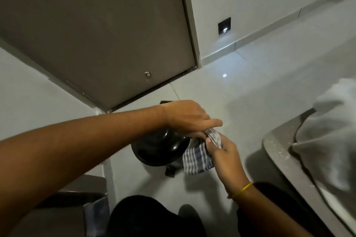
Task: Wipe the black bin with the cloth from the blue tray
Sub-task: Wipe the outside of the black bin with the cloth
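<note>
A round black bin with a glossy domed lid stands on the pale tiled floor below my hands, its foot pedal at the front. A striped blue-and-white cloth hangs above the bin's right side. My left hand pinches the cloth's top from above, fingers closed on it. My right hand, with a yellow band on the wrist, grips the bunched upper part from the right. The blue tray is not in view.
A brown door is shut behind the bin. A grey counter edge with a white cloth on it runs along the right. A dark box-like object sits at lower left. My dark-clothed legs are at the bottom.
</note>
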Available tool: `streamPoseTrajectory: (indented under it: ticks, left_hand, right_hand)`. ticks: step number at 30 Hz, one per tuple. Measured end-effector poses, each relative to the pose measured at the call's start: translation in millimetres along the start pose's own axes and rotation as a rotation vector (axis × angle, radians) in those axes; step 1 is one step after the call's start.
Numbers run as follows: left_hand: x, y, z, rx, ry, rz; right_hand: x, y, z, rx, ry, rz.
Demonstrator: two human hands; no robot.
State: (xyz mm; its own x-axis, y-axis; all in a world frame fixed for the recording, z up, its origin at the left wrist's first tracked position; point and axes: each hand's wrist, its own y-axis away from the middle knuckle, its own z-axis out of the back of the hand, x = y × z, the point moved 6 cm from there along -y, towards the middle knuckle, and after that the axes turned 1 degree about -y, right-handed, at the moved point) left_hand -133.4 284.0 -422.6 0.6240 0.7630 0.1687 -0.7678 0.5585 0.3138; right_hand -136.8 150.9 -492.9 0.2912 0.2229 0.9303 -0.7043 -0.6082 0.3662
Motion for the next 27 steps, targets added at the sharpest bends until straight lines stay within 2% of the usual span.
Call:
streamPoseTrajectory:
  ticks: [3,5,8,11,16,21,23,27]
  left_hand:
    - [-22.7,0.1,-97.4,0.164,0.034,-0.069]
    - [-44.6,0.7,-150.9,0.237,0.028,-0.187]
    - [-69.2,6.8,-195.3,0.319,0.04,-0.274]
    - [-70.0,19.1,-204.0,0.341,0.007,-0.265]
    - [-50.2,20.1,-194.6,0.218,-0.014,-0.304]
    - [-31.6,13.8,-176.4,0.139,0.079,-0.196]
    - [-34.3,12.8,-168.6,0.088,0.109,-0.13]
    - [-47.8,15.0,-147.2,-0.068,0.212,-0.022]
  right_hand:
    - [-108.3,-11.7,-23.3,-0.001,-0.38,-0.322]
    - [-172.6,-16.3,-30.7,-0.04,-0.496,-0.451]
    - [-234.0,-18.0,-29.1,-0.094,-0.543,-0.591]
    - [-250.4,-22.2,-14.5,-0.184,-0.507,-0.667]
    - [-237.8,-42.8,-1.0,-0.213,-0.426,-0.523]
    - [-230.0,-56.2,-16.6,-0.118,-0.443,-0.39]
    - [-217.5,-59.2,-19.1,-0.108,-0.37,-0.311]
    - [-186.0,-72.6,-15.0,-0.223,-0.08,-0.139]
